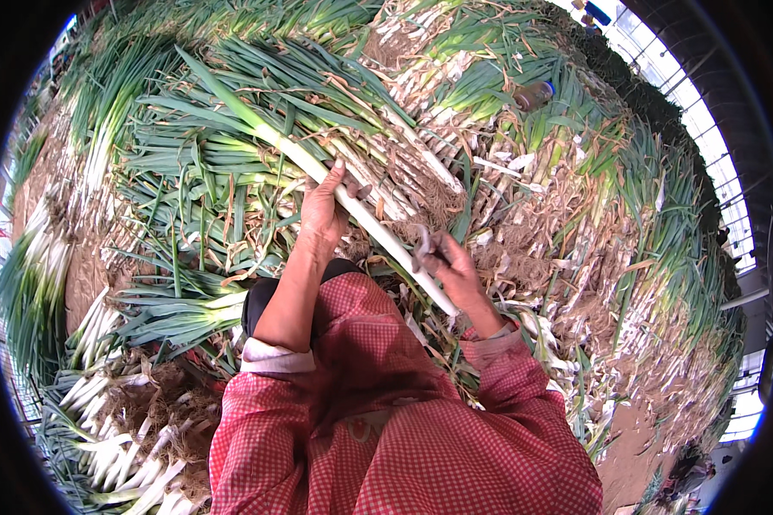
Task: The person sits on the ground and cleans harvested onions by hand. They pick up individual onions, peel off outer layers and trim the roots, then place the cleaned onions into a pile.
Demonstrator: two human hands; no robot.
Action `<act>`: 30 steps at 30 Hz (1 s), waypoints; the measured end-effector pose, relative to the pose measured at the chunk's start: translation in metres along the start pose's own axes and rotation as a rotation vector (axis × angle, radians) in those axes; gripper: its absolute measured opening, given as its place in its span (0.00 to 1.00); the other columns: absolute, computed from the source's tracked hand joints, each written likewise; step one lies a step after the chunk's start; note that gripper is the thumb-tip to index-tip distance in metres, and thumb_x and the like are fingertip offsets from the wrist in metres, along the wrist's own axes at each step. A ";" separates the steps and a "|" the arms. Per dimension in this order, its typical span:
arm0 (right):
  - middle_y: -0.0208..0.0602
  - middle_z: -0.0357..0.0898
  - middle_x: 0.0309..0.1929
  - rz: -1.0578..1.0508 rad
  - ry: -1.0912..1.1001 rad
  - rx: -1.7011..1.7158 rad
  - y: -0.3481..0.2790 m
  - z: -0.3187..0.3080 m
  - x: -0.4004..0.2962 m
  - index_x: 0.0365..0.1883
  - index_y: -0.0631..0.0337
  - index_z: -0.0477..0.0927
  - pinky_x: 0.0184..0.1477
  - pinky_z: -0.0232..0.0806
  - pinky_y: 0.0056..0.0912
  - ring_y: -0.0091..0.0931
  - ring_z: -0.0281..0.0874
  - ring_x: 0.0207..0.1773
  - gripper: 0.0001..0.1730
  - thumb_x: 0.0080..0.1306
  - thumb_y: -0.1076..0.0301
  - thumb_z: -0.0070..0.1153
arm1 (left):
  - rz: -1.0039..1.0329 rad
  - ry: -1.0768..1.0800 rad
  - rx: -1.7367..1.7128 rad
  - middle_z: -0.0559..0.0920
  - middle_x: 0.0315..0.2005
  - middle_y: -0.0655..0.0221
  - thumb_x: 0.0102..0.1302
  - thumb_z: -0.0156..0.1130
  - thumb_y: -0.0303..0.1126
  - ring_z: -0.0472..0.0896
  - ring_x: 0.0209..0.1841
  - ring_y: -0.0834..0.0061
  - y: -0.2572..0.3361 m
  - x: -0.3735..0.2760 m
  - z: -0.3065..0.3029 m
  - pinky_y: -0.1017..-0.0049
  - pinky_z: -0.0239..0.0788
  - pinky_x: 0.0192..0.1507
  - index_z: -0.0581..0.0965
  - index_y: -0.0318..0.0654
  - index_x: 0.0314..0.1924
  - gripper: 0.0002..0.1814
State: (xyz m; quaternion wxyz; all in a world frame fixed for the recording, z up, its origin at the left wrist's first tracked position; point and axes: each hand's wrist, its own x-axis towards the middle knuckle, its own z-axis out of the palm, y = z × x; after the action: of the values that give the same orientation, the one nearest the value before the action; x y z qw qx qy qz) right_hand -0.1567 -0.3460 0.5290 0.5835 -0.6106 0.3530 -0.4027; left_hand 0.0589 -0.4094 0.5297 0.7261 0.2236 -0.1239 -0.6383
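Note:
A long green onion [377,230] with a white shank lies slantwise across the space before me, its green leaves towards the upper left. My left hand [325,203] is closed around the upper part of its shank, thumb on top. Near the lower end, my right hand [448,264] has its fingers bent at the shank; a thin curled strip [423,239] shows at the fingertips, and whether it is peel or a tool I cannot tell. Behind the held stalk rests a heap of unpeeled green onions [386,161] with brown dry leaves and bushy roots.
Peeled white-shanked onions [113,450] are piled at the lower left, with more bundles [38,270] at the far left. Dry leaves and onions [554,244] cover the ground to the right. A plastic bottle with a blue cap [533,95] lies among leaves at the upper right.

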 end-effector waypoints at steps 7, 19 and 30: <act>0.29 0.71 0.23 0.324 -0.270 0.238 -0.065 -0.049 -0.077 0.38 0.65 0.68 0.15 0.57 0.17 0.16 0.64 0.16 0.10 0.62 0.71 0.52 | -0.045 0.009 -0.186 0.70 0.19 0.71 0.60 0.60 0.29 0.66 0.17 0.78 0.022 0.017 -0.019 0.77 0.61 0.20 0.69 0.40 0.35 0.08; 0.37 0.75 0.36 -0.221 0.188 -1.086 -0.010 0.001 -0.026 0.40 0.63 0.74 0.33 0.72 0.30 0.30 0.75 0.32 0.21 0.49 0.65 0.66 | 0.053 -0.013 -0.051 0.70 0.24 0.68 0.62 0.56 0.28 0.70 0.24 0.72 0.013 0.005 -0.018 0.68 0.66 0.29 0.66 0.38 0.38 0.09; 0.41 0.69 0.28 -0.327 0.222 -1.183 0.008 0.012 0.002 0.29 0.65 0.68 0.33 0.62 0.42 0.41 0.69 0.32 0.12 0.49 0.77 0.59 | 0.057 0.157 -0.093 0.71 0.23 0.67 0.62 0.55 0.25 0.72 0.23 0.71 0.021 0.005 -0.027 0.65 0.72 0.27 0.65 0.38 0.38 0.08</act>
State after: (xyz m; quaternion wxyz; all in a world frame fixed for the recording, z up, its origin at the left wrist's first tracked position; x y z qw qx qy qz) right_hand -0.1451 -0.3435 0.5214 0.0373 -0.8310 0.4766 -0.2843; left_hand 0.0900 -0.4083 0.5158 0.7611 0.2353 -0.0429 -0.6030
